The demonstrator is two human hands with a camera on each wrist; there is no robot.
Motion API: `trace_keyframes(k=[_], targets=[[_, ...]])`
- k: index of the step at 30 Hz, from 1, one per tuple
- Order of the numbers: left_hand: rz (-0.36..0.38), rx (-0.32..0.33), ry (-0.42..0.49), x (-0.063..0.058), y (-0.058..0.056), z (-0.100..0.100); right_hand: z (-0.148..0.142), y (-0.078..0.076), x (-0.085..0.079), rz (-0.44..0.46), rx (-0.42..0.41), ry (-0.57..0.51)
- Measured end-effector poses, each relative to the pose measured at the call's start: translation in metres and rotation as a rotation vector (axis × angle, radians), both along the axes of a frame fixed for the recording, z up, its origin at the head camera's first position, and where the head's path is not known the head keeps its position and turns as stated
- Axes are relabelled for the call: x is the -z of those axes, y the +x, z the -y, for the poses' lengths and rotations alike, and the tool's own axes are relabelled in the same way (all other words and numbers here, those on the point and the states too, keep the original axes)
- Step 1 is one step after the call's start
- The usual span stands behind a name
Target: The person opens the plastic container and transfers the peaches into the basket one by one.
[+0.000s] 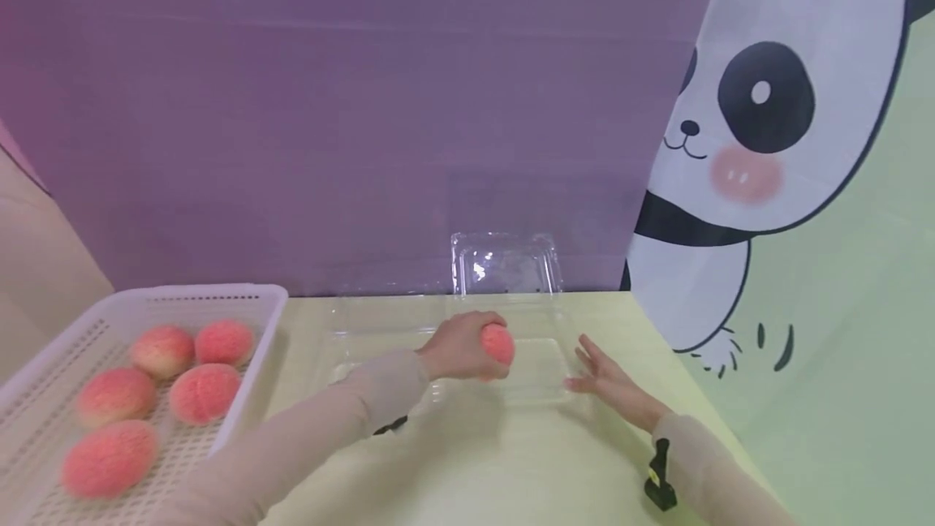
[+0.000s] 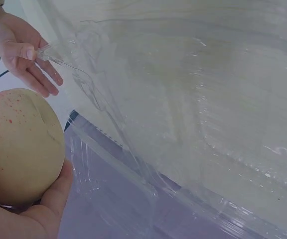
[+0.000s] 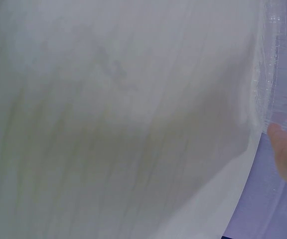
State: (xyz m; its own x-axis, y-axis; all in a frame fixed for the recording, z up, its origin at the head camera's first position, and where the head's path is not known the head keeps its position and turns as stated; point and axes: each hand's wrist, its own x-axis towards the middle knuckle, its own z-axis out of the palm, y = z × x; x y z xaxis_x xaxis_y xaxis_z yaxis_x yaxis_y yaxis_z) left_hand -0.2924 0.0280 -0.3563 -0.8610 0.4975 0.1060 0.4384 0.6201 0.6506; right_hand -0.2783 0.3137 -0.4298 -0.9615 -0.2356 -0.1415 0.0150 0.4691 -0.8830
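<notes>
My left hand [image 1: 463, 347] grips a pink peach [image 1: 498, 345] above a clear plastic box [image 1: 536, 355] on the table. In the left wrist view the peach [image 2: 21, 149] shows its pale side with red specks, cupped by fingers and thumb. At the box's right side is my right hand [image 1: 609, 380], its fingers mostly straight and spread. Seen from the left wrist, the right hand's thumb [image 2: 23, 51] lies at the box's rim. Only one fingertip [image 3: 285, 149] of the right hand shows in the right wrist view.
A white slotted basket [image 1: 272, 319] stands at the left with several peaches [image 1: 117, 396] in it. The box's clear raised lid [image 1: 506, 266] stands against the purple backdrop [image 1: 329, 120]. A panda picture [image 1: 811, 104] covers the right wall.
</notes>
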Motion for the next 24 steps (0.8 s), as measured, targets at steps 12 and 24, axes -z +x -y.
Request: trace_keyframes(k=[12, 24], targets=[[0.030, -0.063, 0.010, -0.006, 0.018, 0.033, -0.002, -0.001, 0.000, -0.009, -0.007, -0.002], [0.042, -0.102, 0.070, -0.015, 0.035, 0.058, -0.001, 0.001, -0.003, -0.007, -0.013, 0.005]])
